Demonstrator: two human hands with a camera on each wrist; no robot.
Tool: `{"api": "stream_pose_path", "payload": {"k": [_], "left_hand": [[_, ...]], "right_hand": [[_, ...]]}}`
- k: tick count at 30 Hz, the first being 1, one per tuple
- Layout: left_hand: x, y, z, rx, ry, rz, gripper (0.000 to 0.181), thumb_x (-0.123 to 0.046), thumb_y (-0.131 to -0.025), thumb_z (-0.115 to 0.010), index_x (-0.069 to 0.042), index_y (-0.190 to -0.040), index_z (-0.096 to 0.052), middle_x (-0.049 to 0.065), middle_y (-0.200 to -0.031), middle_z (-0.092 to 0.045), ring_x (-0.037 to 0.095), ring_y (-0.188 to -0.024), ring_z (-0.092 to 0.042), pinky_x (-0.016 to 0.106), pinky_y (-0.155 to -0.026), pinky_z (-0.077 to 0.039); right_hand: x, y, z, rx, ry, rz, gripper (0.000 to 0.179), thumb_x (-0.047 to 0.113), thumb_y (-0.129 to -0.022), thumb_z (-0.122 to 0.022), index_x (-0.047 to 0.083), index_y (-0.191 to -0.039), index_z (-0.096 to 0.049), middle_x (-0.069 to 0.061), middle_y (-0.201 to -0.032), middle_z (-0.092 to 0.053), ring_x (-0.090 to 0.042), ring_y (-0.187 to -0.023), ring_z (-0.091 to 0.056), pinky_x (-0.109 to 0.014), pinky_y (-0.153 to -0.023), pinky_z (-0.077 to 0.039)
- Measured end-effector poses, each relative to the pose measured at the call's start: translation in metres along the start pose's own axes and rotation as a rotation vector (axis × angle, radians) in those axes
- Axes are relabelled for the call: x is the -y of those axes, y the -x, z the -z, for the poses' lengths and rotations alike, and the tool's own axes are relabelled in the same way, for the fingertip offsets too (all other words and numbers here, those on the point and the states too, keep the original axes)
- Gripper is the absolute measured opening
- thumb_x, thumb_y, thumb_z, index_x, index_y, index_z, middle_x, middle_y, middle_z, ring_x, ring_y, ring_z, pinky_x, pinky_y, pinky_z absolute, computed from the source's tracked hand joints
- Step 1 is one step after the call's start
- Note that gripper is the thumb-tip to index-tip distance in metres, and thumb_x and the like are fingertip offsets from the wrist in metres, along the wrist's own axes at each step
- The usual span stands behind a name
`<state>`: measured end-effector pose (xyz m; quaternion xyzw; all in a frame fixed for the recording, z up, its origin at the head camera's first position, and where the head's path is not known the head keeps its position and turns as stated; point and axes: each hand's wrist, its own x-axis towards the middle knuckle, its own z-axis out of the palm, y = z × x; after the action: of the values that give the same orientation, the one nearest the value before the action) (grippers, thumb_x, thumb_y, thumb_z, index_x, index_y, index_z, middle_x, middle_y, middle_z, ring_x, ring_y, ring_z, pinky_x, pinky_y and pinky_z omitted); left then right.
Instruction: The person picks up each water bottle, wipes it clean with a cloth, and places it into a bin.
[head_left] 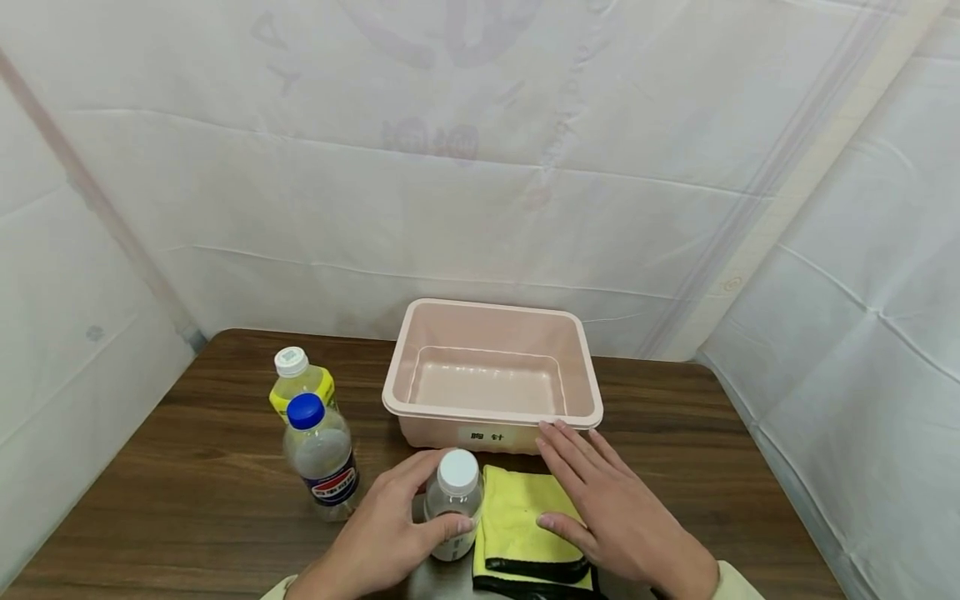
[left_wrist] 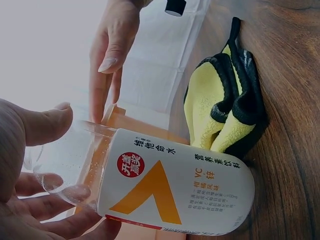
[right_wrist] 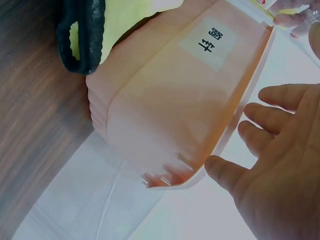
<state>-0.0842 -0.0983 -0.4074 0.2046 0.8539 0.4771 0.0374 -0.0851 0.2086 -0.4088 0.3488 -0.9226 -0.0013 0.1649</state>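
My left hand (head_left: 386,521) curls round a clear plastic bottle (head_left: 454,496) with a white cap, thumb at its front and fingers behind. In the left wrist view, the bottle's white label (left_wrist: 165,185) carries a large orange V shape. Palm down and fingers straight, my right hand (head_left: 618,512) reaches over a folded yellow cloth (head_left: 528,512) with black edging. Its fingertips are near the front rim of a pink plastic bin (head_left: 431,429); whether they touch the rim I cannot tell. The bin's inside holds nothing visible.
Left of the bin stand a blue-capped bottle (head_left: 318,454) and, behind it, a white-capped bottle with a yellow label (head_left: 326,387). All rest on a dark wooden table (head_left: 187,492). White sheeting (head_left: 480,208) rises behind the table and along both sides.
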Motion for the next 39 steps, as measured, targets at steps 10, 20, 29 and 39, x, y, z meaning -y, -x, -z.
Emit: {"api": "stream_pose_path", "payload": {"k": [10,20,29,39], "left_hand": [[0.003,0.001,0.001,0.021,0.016,0.028,0.066,-0.049,-0.086,-0.083,-0.025,-0.143,-0.058,-0.012,-0.135,-0.063,0.012,-0.118,-0.063,0.029,-0.095,-0.057],[0.004,0.003,0.000,0.021,0.038,-0.021,0.063,-0.051,-0.089,-0.080,-0.027,-0.142,-0.058,-0.009,-0.135,-0.064,0.012,-0.117,-0.063,0.029,-0.093,-0.058],[0.004,0.004,0.001,0.013,0.032,-0.031,0.062,-0.050,-0.089,-0.080,-0.027,-0.142,-0.058,-0.008,-0.136,-0.064,0.012,-0.117,-0.064,0.029,-0.093,-0.058],[0.004,0.005,0.000,0.013,0.034,-0.040,0.063,-0.050,-0.089,-0.079,-0.025,-0.143,-0.058,-0.008,-0.136,-0.064,0.013,-0.118,-0.064,0.030,-0.094,-0.058]], "right_hand": [[-0.007,-0.002,0.004,-0.001,0.001,-0.039,0.078,0.056,-0.098,-0.065,0.010,-0.157,-0.045,-0.006,-0.167,-0.041,-0.026,-0.154,-0.040,-0.035,-0.129,-0.011],[-0.022,-0.008,0.011,0.006,-0.017,-0.085,0.075,0.055,-0.101,-0.060,0.009,-0.158,-0.043,-0.008,-0.164,-0.044,-0.027,-0.153,-0.041,-0.037,-0.131,-0.015],[-0.036,-0.014,0.013,0.043,-0.061,-0.131,0.073,0.052,-0.103,-0.059,0.008,-0.159,-0.040,-0.011,-0.165,-0.042,-0.031,-0.153,-0.040,-0.056,-0.122,-0.035],[-0.053,-0.020,0.016,0.054,-0.120,-0.186,0.072,0.044,-0.105,-0.060,0.003,-0.159,-0.038,-0.017,-0.165,-0.041,-0.039,-0.152,-0.039,-0.057,-0.122,-0.034]]}}
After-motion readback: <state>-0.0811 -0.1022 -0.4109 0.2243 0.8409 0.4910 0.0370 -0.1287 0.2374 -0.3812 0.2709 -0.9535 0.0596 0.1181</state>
